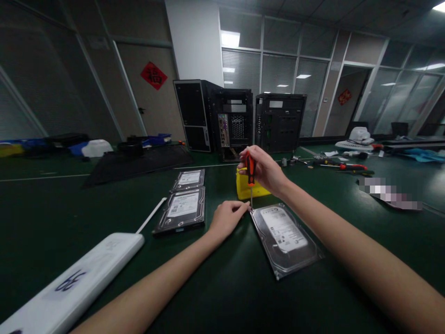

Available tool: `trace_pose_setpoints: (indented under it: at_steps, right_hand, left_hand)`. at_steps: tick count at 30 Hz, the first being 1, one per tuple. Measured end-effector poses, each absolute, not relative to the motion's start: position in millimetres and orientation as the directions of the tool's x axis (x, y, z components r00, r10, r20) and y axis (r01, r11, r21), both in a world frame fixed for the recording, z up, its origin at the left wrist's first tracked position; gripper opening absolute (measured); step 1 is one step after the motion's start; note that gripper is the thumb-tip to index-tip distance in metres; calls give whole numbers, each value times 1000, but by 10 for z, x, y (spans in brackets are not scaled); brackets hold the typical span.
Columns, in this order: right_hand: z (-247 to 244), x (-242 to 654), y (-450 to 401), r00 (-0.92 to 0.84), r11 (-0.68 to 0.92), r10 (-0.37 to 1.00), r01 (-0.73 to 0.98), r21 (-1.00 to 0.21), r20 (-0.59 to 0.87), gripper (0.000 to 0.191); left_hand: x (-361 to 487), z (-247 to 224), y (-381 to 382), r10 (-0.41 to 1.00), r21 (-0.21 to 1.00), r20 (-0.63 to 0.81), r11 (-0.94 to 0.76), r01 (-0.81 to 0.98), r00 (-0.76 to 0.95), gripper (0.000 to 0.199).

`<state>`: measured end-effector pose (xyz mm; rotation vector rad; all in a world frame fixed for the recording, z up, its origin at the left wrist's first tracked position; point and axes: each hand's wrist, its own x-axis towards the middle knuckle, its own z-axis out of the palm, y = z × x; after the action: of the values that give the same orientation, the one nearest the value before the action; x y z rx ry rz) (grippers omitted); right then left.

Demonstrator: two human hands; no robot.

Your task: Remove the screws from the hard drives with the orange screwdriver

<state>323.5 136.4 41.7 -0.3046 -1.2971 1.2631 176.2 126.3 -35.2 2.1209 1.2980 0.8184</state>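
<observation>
A screwdriver is standing nearly upright over the counter, its long axis running almost straight up and down; its red and black handle is pointing upward, and its thin shaft is pointing down to the far left corner of a hard drive; that drive is lying flat on the counter, labelled face up, just in front of the person, its long axis slanting from far left to near right. The right hand is hanging above the drive's far end, its grip clenching the handle from above with the fingers wrapping round it; the right forearm is coming in from the lower right, slanting up to the wrist, and is passing along the drive's right side. The left hand is keeping low by the counter, its back facing up; its forearm is coming in from the lower left, its outer fingers are curling under, and its thumb and forefinger are reaching rightward to the same corner, just beside the shaft; whether this grip is pinching anything, one cannot tell. A yellow box is sitting behind the shaft; two other drives are lying in a line left of the left hand; black computer cases are standing farther back.
</observation>
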Motion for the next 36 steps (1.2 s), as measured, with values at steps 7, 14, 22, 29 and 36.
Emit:
trace_pose_setpoints:
  at_steps: [7,14,22,29,36]
  right_hand:
    - [415,3252,1369,-168,433,809,-479,-763,564,21]
    - [408,3246,1364,-188,433,801,-472,-768,568,21]
    - [408,3242,1377,-201,450,794,-439,-778,573,17]
    - [399,3265,1426,-202,394,808,-514,-762,554,28]
    - [374,3266,1446,-184,399,815,-510,-762,550,20]
  left_hand:
    - [1758,-362,1268,907,698,223,-404,592,356,42]
    - [1755,-352,1264,904,693,221,-410,593,367,42]
    - [1761,-333,1245,905,687,220,-408,601,363,41]
    - [1762,-345,1255,907,682,219,-406,609,359,42]
    - [1755,-363,1264,906,681,217,-407,609,364,41]
